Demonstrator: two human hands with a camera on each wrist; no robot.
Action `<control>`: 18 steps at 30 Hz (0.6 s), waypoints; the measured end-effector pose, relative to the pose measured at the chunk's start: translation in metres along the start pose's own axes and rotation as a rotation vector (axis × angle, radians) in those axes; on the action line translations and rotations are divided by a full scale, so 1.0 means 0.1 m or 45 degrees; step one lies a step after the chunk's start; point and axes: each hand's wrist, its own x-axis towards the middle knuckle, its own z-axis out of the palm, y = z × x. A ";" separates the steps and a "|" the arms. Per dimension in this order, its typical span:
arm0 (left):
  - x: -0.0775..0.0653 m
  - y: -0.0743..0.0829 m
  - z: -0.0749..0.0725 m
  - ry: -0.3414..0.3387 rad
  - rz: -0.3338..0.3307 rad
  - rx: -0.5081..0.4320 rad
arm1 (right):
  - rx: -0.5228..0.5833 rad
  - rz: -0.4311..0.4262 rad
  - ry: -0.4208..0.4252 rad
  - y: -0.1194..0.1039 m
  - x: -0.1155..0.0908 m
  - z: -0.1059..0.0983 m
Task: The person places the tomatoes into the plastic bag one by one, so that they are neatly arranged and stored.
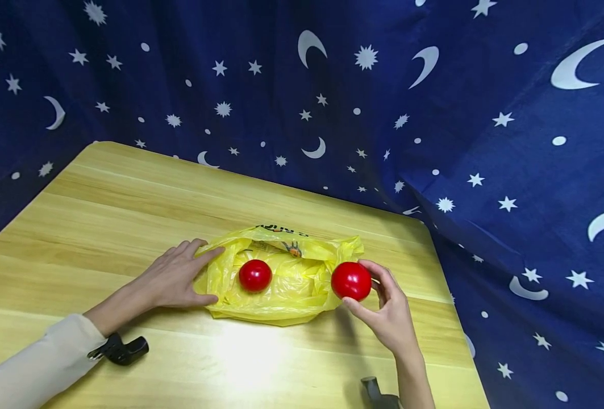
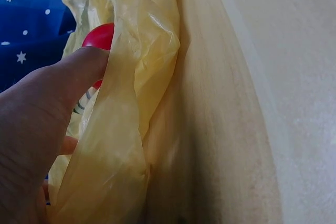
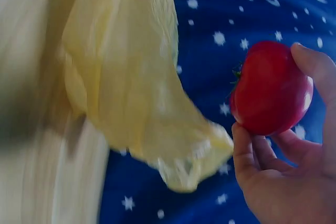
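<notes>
A yellow plastic bag [image 1: 281,309] lies on the table with its mouth spread wide. One red tomato [image 1: 255,276] sits inside it, toward the left. At the bag's left edge is my left hand [image 1: 176,278], thumb and fingers spread apart; in the left wrist view the thumb [image 2: 79,72] reaches inside the plastic rim. My right hand [image 1: 388,309] holds a second tomato [image 1: 351,281] between thumb and fingertips, overlapping the bag's right end in the head view. The right wrist view shows green leaves at this tomato's [image 3: 273,90] stem end, beside the yellow plastic [image 3: 126,66].
The bag and hands are over a light wooden table [image 1: 128,210]. Behind it and along its right side hangs a dark blue curtain [image 1: 261,91] with white stars and moons. Black devices [image 1: 125,349] are at both wrists.
</notes>
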 end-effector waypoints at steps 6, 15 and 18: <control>-0.01 0.00 0.01 -0.001 0.000 -0.008 | -0.128 -0.058 -0.142 0.01 0.19 0.38; -0.01 0.00 0.02 0.002 0.004 -0.005 | -0.346 0.012 -0.223 0.28 0.35 0.82; 0.00 -0.01 0.02 0.003 0.005 -0.004 | -0.382 0.029 -0.239 0.35 0.36 0.87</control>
